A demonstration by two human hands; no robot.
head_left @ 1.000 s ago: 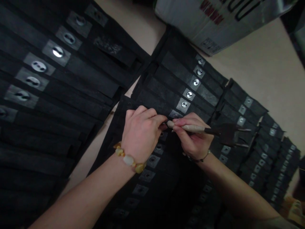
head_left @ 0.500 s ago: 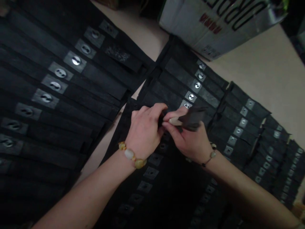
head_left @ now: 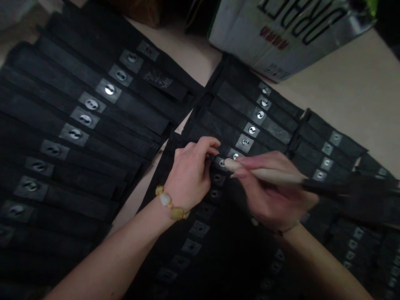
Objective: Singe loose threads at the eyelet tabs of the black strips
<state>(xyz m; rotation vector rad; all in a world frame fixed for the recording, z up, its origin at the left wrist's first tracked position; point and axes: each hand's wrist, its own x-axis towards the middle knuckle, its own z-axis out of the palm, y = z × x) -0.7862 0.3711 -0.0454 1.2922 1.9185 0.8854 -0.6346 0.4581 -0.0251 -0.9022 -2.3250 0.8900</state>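
My right hand (head_left: 275,191) wraps around a tool with a pale handle (head_left: 268,175); its dark far end is blurred, so its kind is unclear. The handle's butt reaches a round metal clasp (head_left: 222,163) set on a black piece of material. Close by on the left, my left hand (head_left: 190,171) has its fingers curled over the edge of a black flap (head_left: 212,157), with the thumb mostly hidden. More metal clasps on grey squares run in a slanting row above and below the hands.
Overlapping black pieces with metal clasps (head_left: 75,133) cover the left side, and more such rows (head_left: 326,162) lie to the right. A white printed carton (head_left: 250,37) stands at the back on the pale tabletop (head_left: 353,87). Part of a brown box (head_left: 140,10) shows at the top.
My right hand has drawn away from my left, and the tool has swung so its dark end points right and its handle lies across the palm. My left hand stays nearly in place.
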